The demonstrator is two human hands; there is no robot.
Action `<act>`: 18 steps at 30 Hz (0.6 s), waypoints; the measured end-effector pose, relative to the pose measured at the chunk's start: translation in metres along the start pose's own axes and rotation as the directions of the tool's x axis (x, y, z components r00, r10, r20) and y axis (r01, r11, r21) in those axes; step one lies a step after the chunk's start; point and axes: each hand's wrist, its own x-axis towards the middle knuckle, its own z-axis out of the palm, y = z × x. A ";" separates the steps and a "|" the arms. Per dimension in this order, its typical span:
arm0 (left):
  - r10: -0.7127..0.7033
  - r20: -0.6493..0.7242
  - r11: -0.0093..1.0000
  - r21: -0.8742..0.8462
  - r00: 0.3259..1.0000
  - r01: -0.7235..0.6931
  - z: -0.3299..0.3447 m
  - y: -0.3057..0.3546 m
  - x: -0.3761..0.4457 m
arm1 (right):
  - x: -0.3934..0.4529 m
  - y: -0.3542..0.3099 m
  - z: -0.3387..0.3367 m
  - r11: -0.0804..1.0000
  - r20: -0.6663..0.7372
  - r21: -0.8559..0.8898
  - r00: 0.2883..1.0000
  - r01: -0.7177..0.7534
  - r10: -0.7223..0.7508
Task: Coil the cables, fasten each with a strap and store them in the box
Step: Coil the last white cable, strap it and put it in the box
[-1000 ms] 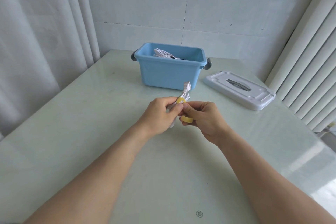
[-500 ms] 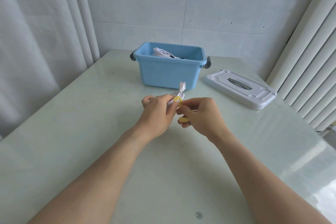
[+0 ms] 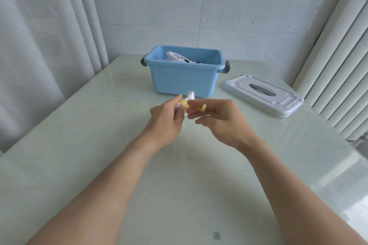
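The cable (image 3: 188, 99) is white and folded into a small bundle, and I hold it above the table (image 3: 79, 145), a little in front of the blue box (image 3: 183, 79). My left hand (image 3: 166, 119) grips the bundle with curled fingers, so most of it is hidden inside my hand; only the white plug end sticks out at the top, pointing toward the box. A yellow strap (image 3: 184, 104) goes around the bundle just below the plug. My right hand (image 3: 217, 117) pinches the free end of this strap between the thumb and the first finger, and the end shows as a small yellow curl beside my fingers. The other fingers of this hand are loosely bent and a bit blurred.

The box stands open near the far edge of the table, with dark handles on its two short sides. Inside it I can see another white coiled cable (image 3: 176, 57) lying toward the left side, and something dark next to it that I cannot identify. The white lid (image 3: 262, 94) lies flat on the table to the right of the box, apart from it, with its grey handle facing up
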 end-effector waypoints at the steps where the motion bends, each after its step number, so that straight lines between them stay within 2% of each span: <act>1: 0.012 0.017 1.000 0.020 1.000 -0.012 0.000 0.000 -0.001 | 0.000 0.003 0.002 0.989 -0.061 -0.139 0.997 0.043 -0.052; 3: 0.013 0.073 0.999 0.036 0.997 -0.016 0.000 -0.001 -0.002 | 0.003 0.010 0.004 0.946 -0.158 -0.299 0.971 0.124 -0.177; 5: -0.016 0.139 1.000 0.011 0.990 0.015 0.001 -0.004 -0.001 | 0.006 0.014 0.000 0.866 -0.198 -0.424 0.906 0.265 -0.374; 8: -0.004 0.203 0.996 -0.087 0.979 0.022 0.003 -0.001 0.000 | 0.009 0.016 -0.006 0.782 -0.201 -0.483 0.819 0.394 -0.537; 12: 0.081 0.308 0.952 -0.304 0.948 0.017 0.003 0.013 -0.002 | 0.004 0.014 -0.011 0.861 -0.255 -0.352 0.847 0.368 -0.466; 18: 0.122 0.412 0.952 -0.305 0.903 0.010 -0.010 0.015 -0.004 | 0.005 0.018 -0.006 0.870 -0.232 -0.342 0.866 0.355 -0.444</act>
